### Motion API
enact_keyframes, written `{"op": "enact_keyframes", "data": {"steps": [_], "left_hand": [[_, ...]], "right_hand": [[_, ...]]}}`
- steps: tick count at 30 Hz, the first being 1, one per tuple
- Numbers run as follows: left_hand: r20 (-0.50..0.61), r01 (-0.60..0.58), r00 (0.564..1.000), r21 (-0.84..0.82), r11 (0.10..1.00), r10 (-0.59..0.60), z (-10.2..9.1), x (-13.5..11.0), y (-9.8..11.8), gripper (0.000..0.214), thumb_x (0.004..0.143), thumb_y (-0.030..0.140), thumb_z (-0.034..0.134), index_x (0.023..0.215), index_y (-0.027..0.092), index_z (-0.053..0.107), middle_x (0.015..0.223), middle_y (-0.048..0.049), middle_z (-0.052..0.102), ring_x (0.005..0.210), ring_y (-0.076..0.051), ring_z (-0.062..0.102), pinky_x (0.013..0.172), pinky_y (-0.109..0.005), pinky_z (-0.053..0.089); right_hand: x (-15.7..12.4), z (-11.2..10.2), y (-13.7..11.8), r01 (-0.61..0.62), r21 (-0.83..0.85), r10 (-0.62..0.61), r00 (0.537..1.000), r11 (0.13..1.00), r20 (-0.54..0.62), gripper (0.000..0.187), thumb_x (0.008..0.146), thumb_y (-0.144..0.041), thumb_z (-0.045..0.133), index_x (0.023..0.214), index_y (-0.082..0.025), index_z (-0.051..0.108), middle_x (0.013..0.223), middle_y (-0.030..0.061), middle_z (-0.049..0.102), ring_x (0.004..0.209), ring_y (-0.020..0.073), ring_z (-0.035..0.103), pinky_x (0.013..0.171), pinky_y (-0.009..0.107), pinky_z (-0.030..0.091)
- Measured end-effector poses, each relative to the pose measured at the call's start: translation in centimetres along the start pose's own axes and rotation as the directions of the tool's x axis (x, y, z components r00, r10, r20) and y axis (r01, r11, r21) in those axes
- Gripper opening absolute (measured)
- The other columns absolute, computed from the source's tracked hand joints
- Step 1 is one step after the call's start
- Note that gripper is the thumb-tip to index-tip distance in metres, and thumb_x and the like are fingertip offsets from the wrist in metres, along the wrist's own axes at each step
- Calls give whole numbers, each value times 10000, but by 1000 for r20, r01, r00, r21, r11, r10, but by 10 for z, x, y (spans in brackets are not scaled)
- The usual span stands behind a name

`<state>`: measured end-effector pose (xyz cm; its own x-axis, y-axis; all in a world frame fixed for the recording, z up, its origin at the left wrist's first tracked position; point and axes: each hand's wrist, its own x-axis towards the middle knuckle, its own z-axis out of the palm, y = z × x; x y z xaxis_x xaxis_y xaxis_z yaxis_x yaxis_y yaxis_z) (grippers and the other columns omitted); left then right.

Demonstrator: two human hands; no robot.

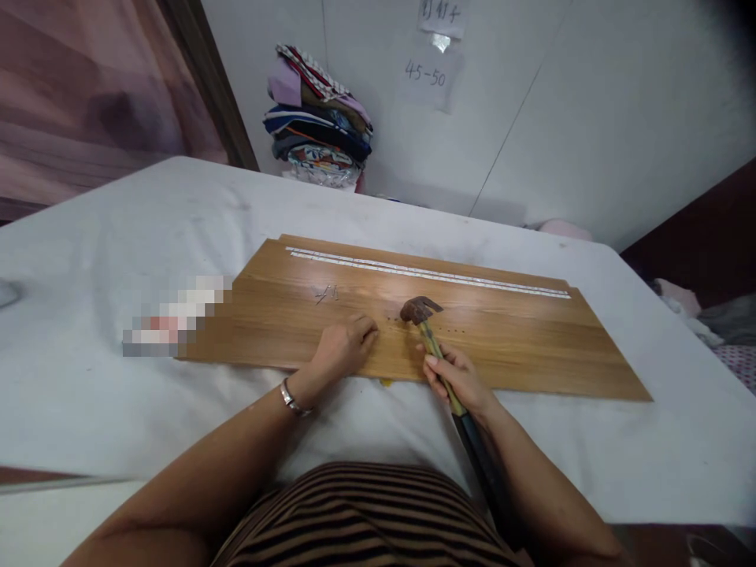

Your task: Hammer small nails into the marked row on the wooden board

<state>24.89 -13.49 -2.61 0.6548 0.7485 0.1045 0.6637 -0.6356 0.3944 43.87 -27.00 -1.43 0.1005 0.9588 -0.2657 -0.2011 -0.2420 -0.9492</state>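
A claw hammer [434, 343] with a rusty head and a yellow and black handle is gripped in my right hand [457, 374], high on the handle. Its head hangs just above the wooden board [520, 346]. My left hand [348, 344] rests on the board left of the hammer head, fingers curled together; whatever they pinch, if anything, is hidden. A row of small dark dots [449, 330], nail heads or holes, crosses the board near the hammer. Several loose nails [326, 294] lie beyond my left hand. Two white measuring strips [425, 274] run along the board's far side.
The board lies on a table covered with white cloth [118, 236]. A pixelated, blurred-out object [177, 319] sits at the board's left end. Folded clothes [319, 118] are stacked behind the table by the wall, where handwritten paper notes [426, 75] hang.
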Motion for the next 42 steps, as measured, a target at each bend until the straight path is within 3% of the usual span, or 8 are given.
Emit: {"op": "enact_keyframes", "data": {"steps": [22, 42], "left_hand": [[10, -1, 1000, -21, 1000, 1, 0, 2, -2, 202, 926, 282, 451, 883, 204, 632, 931, -35, 687, 805, -167, 622, 685, -270, 407], [28, 29, 999, 70, 997, -31, -6, 2, 2, 329, 924, 398, 432, 689, 196, 541, 708, -25, 636, 671, -166, 587, 604, -264, 330]], "right_hand": [[2, 1, 2, -12, 27, 12, 1000, 1000, -7, 422, 727, -476, 687, 971, -152, 570, 529, -92, 513, 295, 30, 338, 289, 168, 267], [8, 1, 7, 19, 64, -20, 1000, 998, 17, 440, 736, -488, 685, 986, -147, 560, 520, -97, 518, 286, 29, 342, 285, 168, 260]]}}
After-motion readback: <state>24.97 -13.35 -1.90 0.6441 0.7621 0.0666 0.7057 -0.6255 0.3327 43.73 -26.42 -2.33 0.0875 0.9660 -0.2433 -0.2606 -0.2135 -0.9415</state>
